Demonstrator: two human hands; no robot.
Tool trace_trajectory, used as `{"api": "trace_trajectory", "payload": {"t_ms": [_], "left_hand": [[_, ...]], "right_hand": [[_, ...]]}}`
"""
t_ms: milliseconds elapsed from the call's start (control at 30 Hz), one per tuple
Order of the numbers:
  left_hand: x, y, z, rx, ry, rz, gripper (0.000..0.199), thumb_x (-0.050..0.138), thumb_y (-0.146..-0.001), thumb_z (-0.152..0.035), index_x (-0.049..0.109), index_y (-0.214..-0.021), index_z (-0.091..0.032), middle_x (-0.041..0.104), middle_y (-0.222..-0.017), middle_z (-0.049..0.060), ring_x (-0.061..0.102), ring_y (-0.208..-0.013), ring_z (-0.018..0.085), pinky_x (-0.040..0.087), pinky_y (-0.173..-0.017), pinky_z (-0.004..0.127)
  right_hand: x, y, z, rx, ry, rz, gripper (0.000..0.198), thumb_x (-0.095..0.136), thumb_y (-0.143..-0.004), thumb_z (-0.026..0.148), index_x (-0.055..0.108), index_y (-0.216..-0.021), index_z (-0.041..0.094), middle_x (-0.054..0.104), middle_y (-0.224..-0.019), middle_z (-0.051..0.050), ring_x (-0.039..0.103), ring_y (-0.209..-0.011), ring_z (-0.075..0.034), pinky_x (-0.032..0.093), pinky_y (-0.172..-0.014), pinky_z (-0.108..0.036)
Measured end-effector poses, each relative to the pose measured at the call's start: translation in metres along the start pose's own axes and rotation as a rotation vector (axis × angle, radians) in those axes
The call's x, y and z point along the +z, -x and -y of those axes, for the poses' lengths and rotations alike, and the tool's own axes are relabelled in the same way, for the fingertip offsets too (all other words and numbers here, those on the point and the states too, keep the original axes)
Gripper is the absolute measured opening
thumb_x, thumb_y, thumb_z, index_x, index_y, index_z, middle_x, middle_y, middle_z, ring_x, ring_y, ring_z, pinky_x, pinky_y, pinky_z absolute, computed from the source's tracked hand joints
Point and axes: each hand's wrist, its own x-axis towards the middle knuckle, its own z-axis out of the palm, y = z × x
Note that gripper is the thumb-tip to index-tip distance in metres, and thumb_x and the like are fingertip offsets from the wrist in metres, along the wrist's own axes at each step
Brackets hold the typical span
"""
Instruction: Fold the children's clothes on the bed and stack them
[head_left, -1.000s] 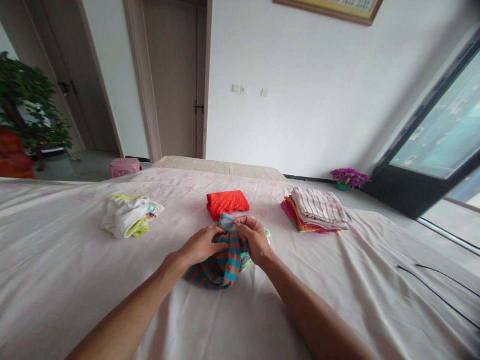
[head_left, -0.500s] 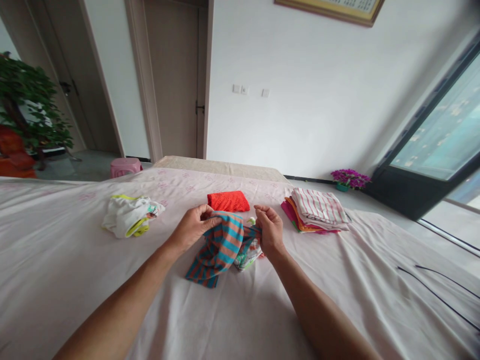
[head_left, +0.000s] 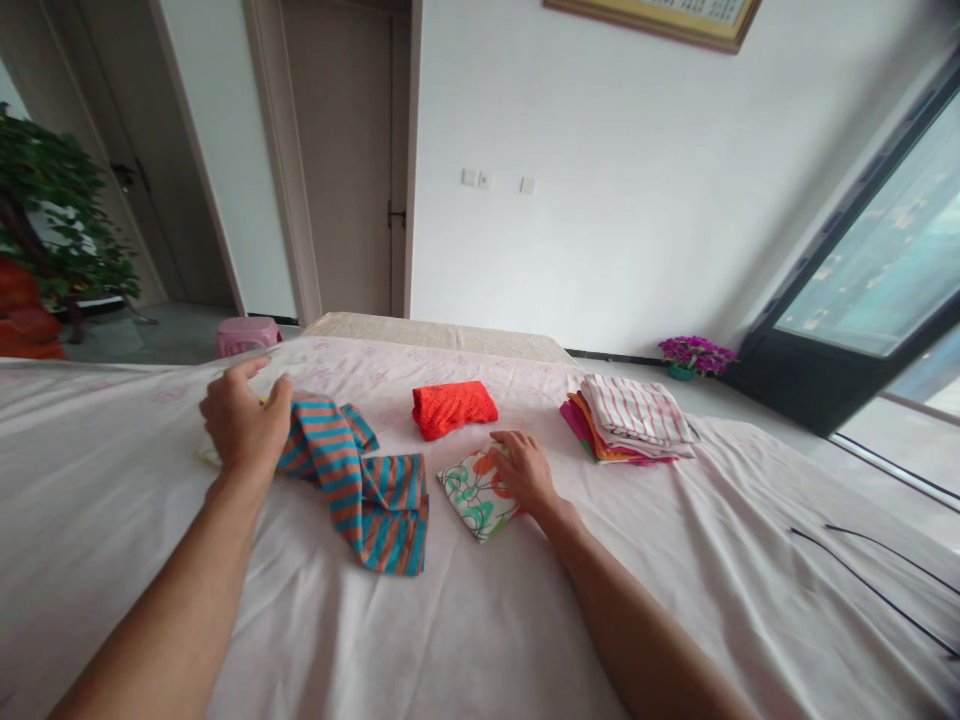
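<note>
Nearby: red bundle (head_left: 454,408) | left hand (head_left: 246,415) splayed at striped cloth (head_left: 341,475) | right hand (head_left: 528,472) loose on printed cloth (head_left: 474,497) | neither clutching

Matt striped cloth (head_left: 339,475), rough openwork red fabric (head_left: 454,408), creased cloth sheet (head_left: 480,640), plastic stool (head_left: 246,328)

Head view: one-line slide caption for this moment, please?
Open left hand at one end of a striped cloth, right hand over a patterned cloth, red cloth lying beyond.

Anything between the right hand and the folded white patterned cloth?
Nothing visible: the right hand is over the right side of the patterned cloth. The striped cloth lies to the left and the red cloth beyond, neither coming between them.
</note>
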Motion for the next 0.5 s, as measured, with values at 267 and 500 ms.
{"api": "trace_trajectory", "payload": {"t_ms": [267,500], "left_hand": [[0.051,0.047,0.033,0.141,-0.458,0.43,0.047,0.048,-0.088,-0.045,0.061,-0.128,-0.025,0.051,-0.141,0.015,0.033,-0.137,0.038,0.026,-0.108,0.056],[0.041,0.043,-0.006,0.441,-0.302,0.659,0.039,0.058,-0.08,-0.048,0.068,-0.112,-0.028,0.064,-0.123,0.007,0.047,-0.124,0.028,0.031,-0.107,0.04]], "right_hand": [[0.014,0.003,-0.013,0.024,0.058,0.083,0.037,0.052,-0.094,0.038,0.063,-0.125,0.021,0.057,-0.132,-0.01,0.055,-0.118,-0.024,0.04,-0.102,-0.036],[0.013,0.001,-0.017,-0.064,0.04,0.035,0.028,0.055,-0.092,0.035,0.07,-0.113,0.025,0.062,-0.126,-0.008,0.055,-0.115,-0.023,0.04,-0.102,-0.036]]}}
